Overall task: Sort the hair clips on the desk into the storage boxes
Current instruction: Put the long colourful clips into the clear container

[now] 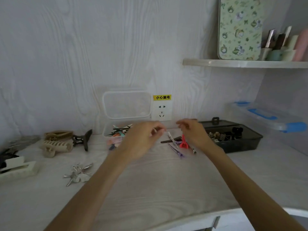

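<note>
The setting is a domestic dressing or vanity corner in a home. A pale wood-grain desk [166, 180] meets a wall covered in matching wood-grain paper [83, 55]. A wall socket [161, 111] carries a yellow warning label [162, 97]. A narrow shelf [245, 63] holds a floral-patterned case [240, 29] and cosmetic containers [280, 42]. Hair claw clips [55, 145] and small hair clips [178, 144] lie on the desk beside plastic storage boxes [233, 137].
</note>
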Motion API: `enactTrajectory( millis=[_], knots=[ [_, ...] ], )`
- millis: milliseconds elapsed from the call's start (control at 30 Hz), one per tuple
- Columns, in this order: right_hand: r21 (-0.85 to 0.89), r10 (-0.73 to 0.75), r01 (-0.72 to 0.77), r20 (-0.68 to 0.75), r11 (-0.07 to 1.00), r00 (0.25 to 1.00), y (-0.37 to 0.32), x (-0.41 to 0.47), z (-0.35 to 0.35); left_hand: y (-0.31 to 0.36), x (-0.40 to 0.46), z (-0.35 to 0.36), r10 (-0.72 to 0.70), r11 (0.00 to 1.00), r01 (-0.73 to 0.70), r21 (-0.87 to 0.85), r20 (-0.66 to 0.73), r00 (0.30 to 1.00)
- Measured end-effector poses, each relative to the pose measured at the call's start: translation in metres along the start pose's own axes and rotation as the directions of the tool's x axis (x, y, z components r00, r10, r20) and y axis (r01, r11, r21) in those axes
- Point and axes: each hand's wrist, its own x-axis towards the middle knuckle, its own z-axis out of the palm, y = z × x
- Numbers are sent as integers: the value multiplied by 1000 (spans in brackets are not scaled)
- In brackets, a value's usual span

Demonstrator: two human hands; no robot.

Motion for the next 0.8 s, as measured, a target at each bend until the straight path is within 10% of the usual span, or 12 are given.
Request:
enactTrajectory(
  millis=[167, 400, 600, 700, 800],
  knots=[
    [-265, -6, 52, 171, 963, 985, 28, -36, 32, -3, 1, 64, -17, 994, -28, 103, 415, 910],
    [-83, 0, 6, 75, 996, 997, 22, -38, 20, -17, -14, 40, -61, 956, -25, 291, 280, 958],
    [-118, -29, 21, -72, 993, 997, 25, -45, 15, -11, -18, 11, -82, 996, 65, 59, 347, 934],
    [-48, -27, 18, -184, 999, 983, 24, -43, 16, -15, -14, -13, -102, 981, 112, -160, 68, 992],
    [-16, -38, 35, -237, 999, 971, 22, -39, 18, -33, -15, -28, -172, 984, 176, -9, -268, 948]
  ],
)
